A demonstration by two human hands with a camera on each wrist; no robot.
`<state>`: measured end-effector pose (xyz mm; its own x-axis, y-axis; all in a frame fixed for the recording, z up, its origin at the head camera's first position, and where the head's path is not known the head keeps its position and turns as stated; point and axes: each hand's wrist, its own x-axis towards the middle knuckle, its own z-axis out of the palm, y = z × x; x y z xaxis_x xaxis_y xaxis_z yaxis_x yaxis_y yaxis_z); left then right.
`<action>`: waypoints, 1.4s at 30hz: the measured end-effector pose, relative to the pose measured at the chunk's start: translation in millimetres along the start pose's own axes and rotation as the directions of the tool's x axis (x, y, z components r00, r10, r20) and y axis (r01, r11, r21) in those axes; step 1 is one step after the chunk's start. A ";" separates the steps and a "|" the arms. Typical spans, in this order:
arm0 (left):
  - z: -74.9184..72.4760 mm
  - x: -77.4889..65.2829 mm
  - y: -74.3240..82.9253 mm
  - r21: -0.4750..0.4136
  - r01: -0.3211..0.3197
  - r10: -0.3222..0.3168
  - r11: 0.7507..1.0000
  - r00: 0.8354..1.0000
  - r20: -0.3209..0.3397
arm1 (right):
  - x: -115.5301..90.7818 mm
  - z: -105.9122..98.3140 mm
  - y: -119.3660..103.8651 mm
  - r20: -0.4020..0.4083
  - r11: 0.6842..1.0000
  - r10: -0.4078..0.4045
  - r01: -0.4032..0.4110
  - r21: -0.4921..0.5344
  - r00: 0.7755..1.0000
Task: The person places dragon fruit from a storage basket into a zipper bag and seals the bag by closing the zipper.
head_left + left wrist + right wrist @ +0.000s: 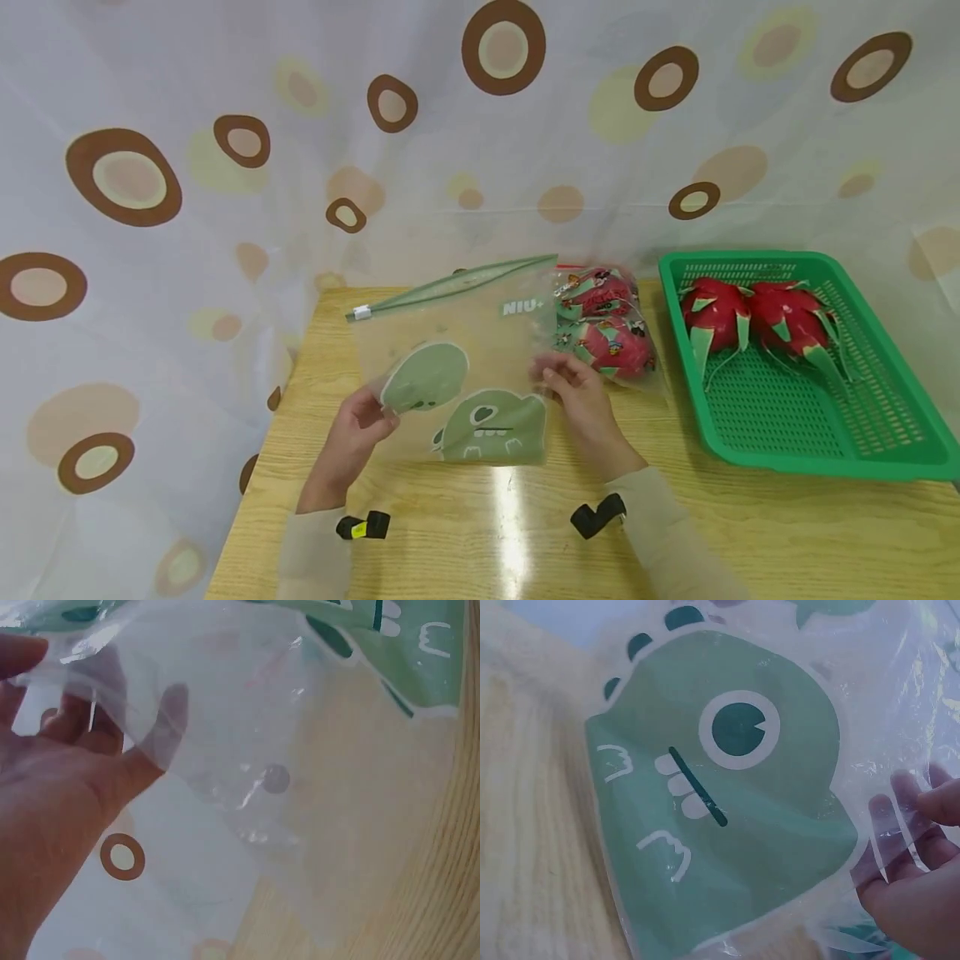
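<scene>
A clear slider zip bag (487, 350) printed with green dinosaurs is held up above the table in the head view. Its green zip strip (480, 273) runs along the top, with a white slider (362, 312) at the left end. The left edge of the bag is pinched by my left hand (356, 433), some of whose fingers show through the film in the left wrist view. My right hand (581, 404) pinches the right edge, thumb in front and fingers behind. The bag looks flat, with no contents visible.
Behind my right hand, another clear bag (611, 329) with a red top holds red dragon fruits. A green plastic basket (701, 417) at the right contains two dragon fruits (787, 321). The wooden table (450, 533) meets a patterned white cloth (420, 175) at the back and left.
</scene>
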<state>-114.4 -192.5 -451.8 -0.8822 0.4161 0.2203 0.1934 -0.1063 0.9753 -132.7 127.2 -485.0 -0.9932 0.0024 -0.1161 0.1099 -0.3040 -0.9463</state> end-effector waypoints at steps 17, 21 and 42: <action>20.6 20.4 41.2 -0.205 0.105 -0.010 0.973 0.910 0.415 | 1.7 -29.0 -10.7 0.088 0.985 -0.045 0.059 -0.164 0.995; 22.5 25.2 54.3 -0.143 0.109 -0.040 0.984 0.908 0.417 | 2.6 -30.6 -11.3 0.150 0.965 -0.057 0.093 -0.245 0.987; 24.5 39.7 76.0 0.004 0.181 -0.181 0.983 0.981 0.069 | 2.3 -11.2 -16.2 0.101 0.758 -0.293 0.295 -0.581 0.951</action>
<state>-124.2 -161.9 -368.6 -0.8708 0.4900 0.0407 0.0321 -0.0261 0.9991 -136.4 142.8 -473.3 -0.9804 -0.0050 0.1970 -0.1880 0.3240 -0.9272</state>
